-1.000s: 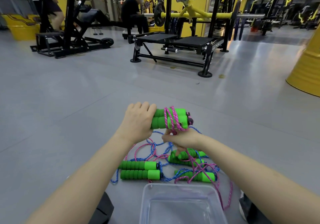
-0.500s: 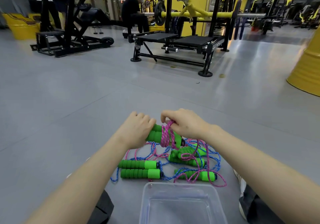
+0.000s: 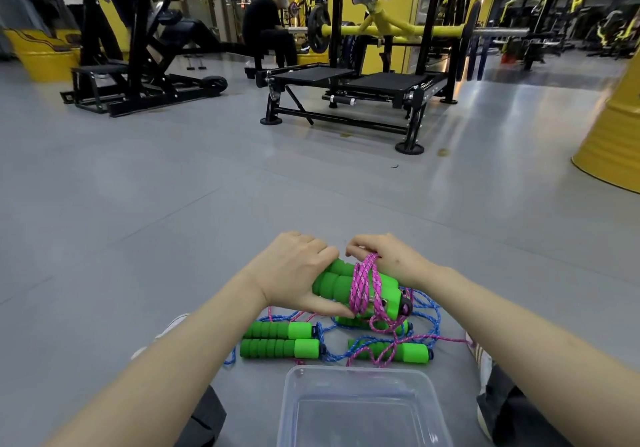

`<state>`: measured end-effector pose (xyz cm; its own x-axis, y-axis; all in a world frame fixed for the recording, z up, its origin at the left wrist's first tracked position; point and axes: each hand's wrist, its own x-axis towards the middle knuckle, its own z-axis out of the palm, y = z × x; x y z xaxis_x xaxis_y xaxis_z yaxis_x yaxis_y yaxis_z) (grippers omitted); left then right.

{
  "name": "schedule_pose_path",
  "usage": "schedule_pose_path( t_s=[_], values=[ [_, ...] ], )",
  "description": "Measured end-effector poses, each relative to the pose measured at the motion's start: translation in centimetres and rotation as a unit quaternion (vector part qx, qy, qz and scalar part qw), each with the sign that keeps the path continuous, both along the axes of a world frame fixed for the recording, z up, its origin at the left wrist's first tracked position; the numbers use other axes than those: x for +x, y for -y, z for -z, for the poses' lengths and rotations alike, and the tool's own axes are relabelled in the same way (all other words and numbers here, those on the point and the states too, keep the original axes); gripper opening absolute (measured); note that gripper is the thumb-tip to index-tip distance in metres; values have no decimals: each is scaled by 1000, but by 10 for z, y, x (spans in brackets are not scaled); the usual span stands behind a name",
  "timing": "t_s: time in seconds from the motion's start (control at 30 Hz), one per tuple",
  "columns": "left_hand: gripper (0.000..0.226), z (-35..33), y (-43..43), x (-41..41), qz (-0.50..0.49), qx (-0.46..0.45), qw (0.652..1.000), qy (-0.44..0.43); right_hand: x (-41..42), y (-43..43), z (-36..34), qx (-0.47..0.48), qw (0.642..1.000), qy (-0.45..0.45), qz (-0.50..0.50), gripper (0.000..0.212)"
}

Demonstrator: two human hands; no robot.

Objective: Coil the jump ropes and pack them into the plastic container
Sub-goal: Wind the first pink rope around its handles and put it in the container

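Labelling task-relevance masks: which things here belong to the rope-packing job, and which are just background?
Job:
- left hand gripping the green handles
- right hand holding the pink rope wrapped round them
- floor handle pair
- tangled blue rope
- plastic container

Background:
- weight bench
- sled machine
- yellow drum
- seated person

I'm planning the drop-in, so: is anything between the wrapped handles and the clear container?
Nothing covers the open plastic container. The other jump ropes lie on the floor between it and the held handles, below a lifted path. The pink rope trails loose into that tangle and might snag.
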<state>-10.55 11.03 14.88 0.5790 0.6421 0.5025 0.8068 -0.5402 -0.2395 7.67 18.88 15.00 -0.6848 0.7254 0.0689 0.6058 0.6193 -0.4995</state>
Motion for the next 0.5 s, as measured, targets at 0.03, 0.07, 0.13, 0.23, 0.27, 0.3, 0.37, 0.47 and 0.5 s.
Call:
schedule_pose_path(
  t_s=[0.03,0.07,0.13,0.23,0.27,0.3,0.37,0.47,0.5],
  values=[
    [71,-2,0,0,2,3,1000,19,0,2,-2,-22,1000,-14,6,25],
    [72,-6,-1,0,-4,12,999,41,3,6,-4,-59,997,-47,9,21],
    [74,-15,-3,-2,-44,36,996,72,3,8,1,-54,991,-121,7,12],
    [74,-17,-6,-2,-136,61,987,61,-7,19,7,-100,993,-44,41,39],
    [73,-15,-7,0,-167,64,982,61,-10,19,8,-117,993,3,29,36],
    [74,-13,-6,1,-204,49,975,67,-14,21,6,-130,990,44,25,25],
    [72,-6,-7,-1,-290,-13,954,74,-19,24,-4,-158,984,84,18,9],
    [72,-3,-7,-9,-364,-53,929,45,-18,25,-17,-182,977,107,-24,5],
    [73,-3,-7,-12,-372,-54,926,38,-16,24,-22,-172,977,126,-31,9]
  ],
)
